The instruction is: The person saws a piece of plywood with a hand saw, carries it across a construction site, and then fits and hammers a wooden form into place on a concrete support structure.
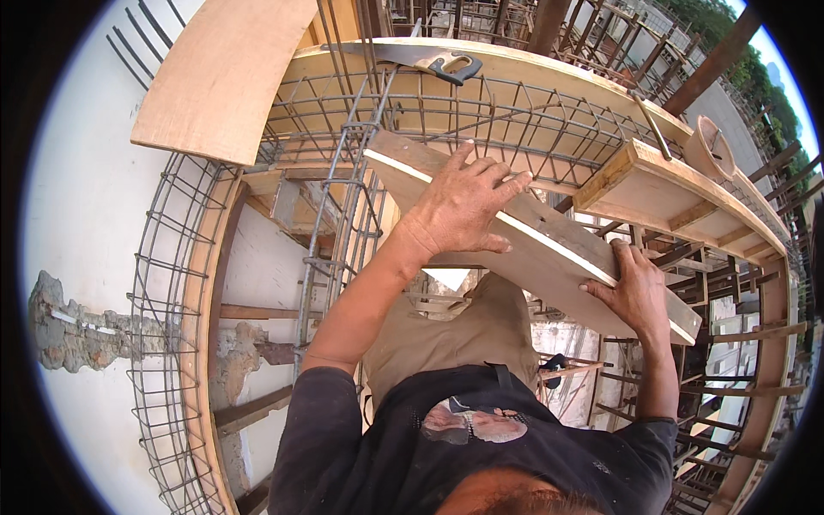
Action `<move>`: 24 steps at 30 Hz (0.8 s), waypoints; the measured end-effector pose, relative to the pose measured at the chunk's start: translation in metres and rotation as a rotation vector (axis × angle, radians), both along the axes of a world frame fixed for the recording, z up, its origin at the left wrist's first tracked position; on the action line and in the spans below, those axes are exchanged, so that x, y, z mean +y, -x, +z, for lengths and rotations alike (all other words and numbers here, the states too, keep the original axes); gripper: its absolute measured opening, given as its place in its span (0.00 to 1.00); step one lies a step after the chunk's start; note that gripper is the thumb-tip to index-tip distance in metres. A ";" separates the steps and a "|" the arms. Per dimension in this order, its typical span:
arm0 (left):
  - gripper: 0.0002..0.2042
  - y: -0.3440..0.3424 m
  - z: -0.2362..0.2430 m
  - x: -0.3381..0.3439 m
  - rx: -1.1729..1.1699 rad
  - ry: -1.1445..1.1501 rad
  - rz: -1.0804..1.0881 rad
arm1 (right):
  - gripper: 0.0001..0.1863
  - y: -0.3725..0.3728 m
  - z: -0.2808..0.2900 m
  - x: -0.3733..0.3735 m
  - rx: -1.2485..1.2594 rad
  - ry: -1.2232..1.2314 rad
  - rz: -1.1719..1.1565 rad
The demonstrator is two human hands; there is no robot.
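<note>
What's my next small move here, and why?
I'd probably ease the wooden panel slightly right before turning it. Its left end appears close to the upright steel bars, though I can't tell whether they touch. The left hand and right hand are both over its pale edge, so you could likely guide it.

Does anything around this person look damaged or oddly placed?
Yes. At the far left, the white wall has a ragged, broken patch where rough grey material interrupts its smooth face. The handsaw also looks loosely placed: its handle seems to jut over the steel bar cage.
</note>
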State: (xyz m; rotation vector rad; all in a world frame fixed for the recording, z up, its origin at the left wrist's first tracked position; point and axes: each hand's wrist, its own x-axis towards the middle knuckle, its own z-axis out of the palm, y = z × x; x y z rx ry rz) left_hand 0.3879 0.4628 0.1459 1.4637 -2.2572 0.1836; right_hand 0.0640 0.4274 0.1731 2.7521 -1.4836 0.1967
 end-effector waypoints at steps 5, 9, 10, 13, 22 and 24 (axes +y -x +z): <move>0.38 -0.005 -0.028 -0.001 0.056 -0.190 -0.033 | 0.43 -0.008 0.002 0.004 0.081 0.010 0.109; 0.35 -0.004 -0.031 0.020 0.062 -0.033 0.056 | 0.42 0.007 0.013 0.002 0.098 0.096 0.078; 0.35 -0.005 -0.030 0.024 0.049 -0.054 0.117 | 0.41 0.008 0.009 -0.003 0.075 0.108 0.143; 0.36 -0.008 -0.030 0.023 0.111 0.045 0.095 | 0.38 0.010 0.023 -0.013 0.077 0.141 0.218; 0.42 -0.018 0.097 -0.014 0.148 0.024 0.217 | 0.38 -0.010 0.143 -0.085 0.086 0.445 0.351; 0.42 -0.014 0.124 -0.038 0.248 -0.164 0.271 | 0.40 -0.008 0.158 -0.118 0.071 0.507 0.392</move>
